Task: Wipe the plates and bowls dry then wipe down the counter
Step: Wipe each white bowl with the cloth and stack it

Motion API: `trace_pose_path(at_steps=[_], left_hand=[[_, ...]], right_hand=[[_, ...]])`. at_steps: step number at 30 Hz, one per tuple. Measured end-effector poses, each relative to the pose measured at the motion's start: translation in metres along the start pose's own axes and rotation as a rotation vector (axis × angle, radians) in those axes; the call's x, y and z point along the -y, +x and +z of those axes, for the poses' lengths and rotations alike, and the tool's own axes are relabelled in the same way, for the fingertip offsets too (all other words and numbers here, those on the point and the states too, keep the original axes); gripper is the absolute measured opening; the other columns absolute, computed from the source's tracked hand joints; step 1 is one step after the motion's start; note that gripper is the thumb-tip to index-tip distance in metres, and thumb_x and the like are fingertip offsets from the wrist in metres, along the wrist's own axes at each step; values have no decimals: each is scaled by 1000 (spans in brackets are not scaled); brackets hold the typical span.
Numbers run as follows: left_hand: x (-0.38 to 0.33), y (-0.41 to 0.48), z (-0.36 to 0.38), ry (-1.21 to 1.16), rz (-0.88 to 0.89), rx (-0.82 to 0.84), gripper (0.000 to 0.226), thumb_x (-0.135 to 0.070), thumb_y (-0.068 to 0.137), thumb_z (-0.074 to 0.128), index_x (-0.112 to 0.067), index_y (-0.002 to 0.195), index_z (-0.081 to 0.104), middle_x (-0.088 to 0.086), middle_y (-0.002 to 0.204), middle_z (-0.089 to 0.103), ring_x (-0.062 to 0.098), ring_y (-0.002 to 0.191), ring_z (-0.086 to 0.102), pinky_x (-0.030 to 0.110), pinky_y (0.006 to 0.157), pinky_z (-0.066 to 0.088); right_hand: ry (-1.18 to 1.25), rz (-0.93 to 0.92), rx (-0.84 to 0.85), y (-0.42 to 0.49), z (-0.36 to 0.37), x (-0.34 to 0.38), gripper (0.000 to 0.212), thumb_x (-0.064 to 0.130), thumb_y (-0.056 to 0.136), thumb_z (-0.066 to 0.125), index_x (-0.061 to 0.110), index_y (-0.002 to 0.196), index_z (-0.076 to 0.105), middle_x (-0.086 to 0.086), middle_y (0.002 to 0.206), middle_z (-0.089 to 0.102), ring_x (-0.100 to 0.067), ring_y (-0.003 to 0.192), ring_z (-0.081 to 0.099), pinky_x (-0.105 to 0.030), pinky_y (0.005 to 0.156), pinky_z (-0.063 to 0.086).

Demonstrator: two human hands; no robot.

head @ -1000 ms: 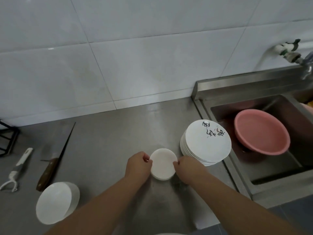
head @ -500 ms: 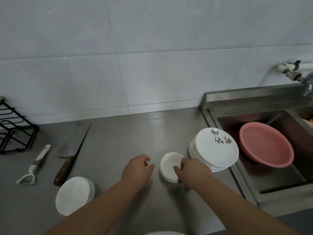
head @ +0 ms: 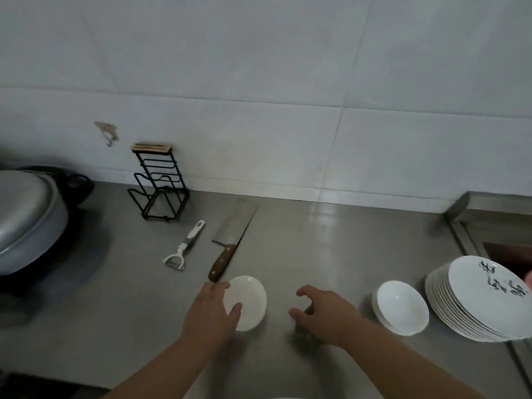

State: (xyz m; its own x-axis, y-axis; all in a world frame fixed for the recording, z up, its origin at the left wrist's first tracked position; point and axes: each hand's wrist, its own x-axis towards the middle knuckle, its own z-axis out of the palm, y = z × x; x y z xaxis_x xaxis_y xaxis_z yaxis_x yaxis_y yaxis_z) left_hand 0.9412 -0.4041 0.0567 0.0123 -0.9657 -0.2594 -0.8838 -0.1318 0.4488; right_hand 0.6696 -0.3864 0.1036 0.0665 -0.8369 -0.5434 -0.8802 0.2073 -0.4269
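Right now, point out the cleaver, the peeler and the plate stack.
cleaver (head: 231, 231): head view, on the blade.
peeler (head: 187, 242): head view, on the lower handle.
plate stack (head: 483, 308): head view, on the top plate's face.

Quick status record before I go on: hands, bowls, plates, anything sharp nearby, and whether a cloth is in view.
left hand: grips the rim of the left bowls, thumb on top
right hand: loosely curled, holds nothing, above the counter between the two bowl stacks
right bowls: stacked upright, beside the plate stack
plate stack: far right, black markings on the top plate
sharp: cleaver lies flat, handle end close to the left hand; peeler to its left
cloth: none in view
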Motion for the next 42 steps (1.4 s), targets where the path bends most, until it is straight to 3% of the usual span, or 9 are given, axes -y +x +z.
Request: trace_pose_path(at_steps=[3,5,7,13,20,28,33,36,42], left_hand=[[28,3,-7,-34,-62,32,61,-49,92,63,-28,147,46,-5,141,48,17,124,55,34,102,47],[40,5,-8,-91,-49,62,57,-46,93,65,-27,144,50,-8,127,56,12,111,58,30,95,48],[47,8,-6,-102,16,98,48,-43,93,67,-29,138,57,-12,110,58,7,97,57,27,89,49],[50,10,-3,-218,83,72,20,-35,90,73,-33,107,62,-15,92,58,1,83,56,22,75,51],[52,19,0,-283,100,61,23,-36,90,73,-34,106,57,-15,100,54,1,87,56,14,70,43],[46,16,6,-308,136,78,33,-32,91,74,-34,117,54,-12,118,50,10,102,57,21,84,49],[26,13,6,-374,81,33,52,-35,90,73,-32,135,46,-13,117,48,10,105,53,27,87,52],[21,15,-2,-333,42,-12,47,-34,92,70,-26,134,51,-10,118,48,10,102,53,25,82,46],[24,9,-5,-308,23,11,30,-36,99,63,-28,128,60,-5,120,65,11,99,60,24,80,54]], right_hand=[[-16,-7,1,12,23,30,55,68,95,57,39,141,48,9,120,72,-13,106,67,-35,97,55],[-43,6,-21,20,38,46,51,63,96,58,36,139,49,8,119,73,-13,103,67,-35,94,57],[-75,35,-50,27,52,58,47,60,96,58,34,135,51,7,116,73,-14,100,68,-36,89,58],[-132,115,-160,34,74,75,36,55,99,51,27,122,51,3,110,73,-20,95,69,-40,82,60],[-297,187,-221,36,78,91,33,49,104,40,22,121,50,2,92,58,-19,79,56,-33,70,46],[-6,240,-225,39,84,82,25,45,101,49,27,85,54,6,79,59,-14,75,60,-33,70,55],[106,216,-283,34,87,87,23,41,100,52,26,85,60,7,75,60,-11,71,61,-28,67,56],[222,191,-288,35,82,83,26,38,98,57,20,81,63,-1,74,63,-19,71,64,-38,74,62],[356,120,-245,33,74,68,28,33,99,58,11,82,63,-5,75,61,-18,68,58,-33,67,52]])
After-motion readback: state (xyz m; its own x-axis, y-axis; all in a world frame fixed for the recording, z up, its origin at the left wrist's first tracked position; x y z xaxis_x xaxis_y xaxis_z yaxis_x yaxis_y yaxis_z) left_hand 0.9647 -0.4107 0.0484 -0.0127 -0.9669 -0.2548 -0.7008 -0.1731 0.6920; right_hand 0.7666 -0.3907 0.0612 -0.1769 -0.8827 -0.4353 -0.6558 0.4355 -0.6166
